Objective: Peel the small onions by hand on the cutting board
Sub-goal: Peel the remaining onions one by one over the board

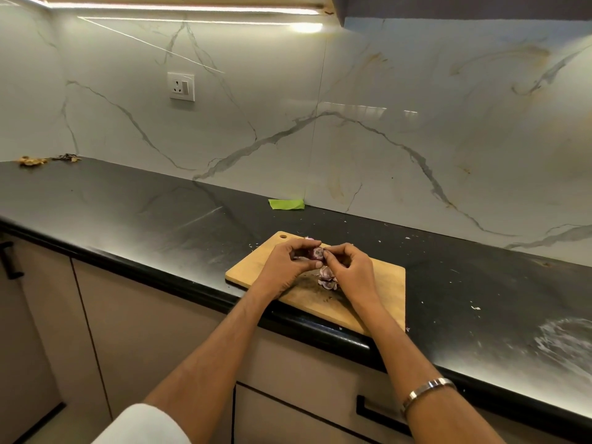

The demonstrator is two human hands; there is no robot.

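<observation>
l hand (285,264) grips small onion (317,253) | r hand (350,267) pinches its skin | above cutting board (381,283) w/ peels (327,278) | counter (160,213)

Kitchen interior. A black stone counter (134,200) runs diagonally, its front edge rounded and glossy. Behind it stands a white marble-patterned backsplash (384,100) with grey and ochre veins, joined at 1 vertical seam. A white wall socket (181,86) sits on the left panel. An LED strip (179,5) under the upper cabinet lights the wall. Beige base cabinets (141,322) with black bar handles (378,413) fill the space below.
</observation>
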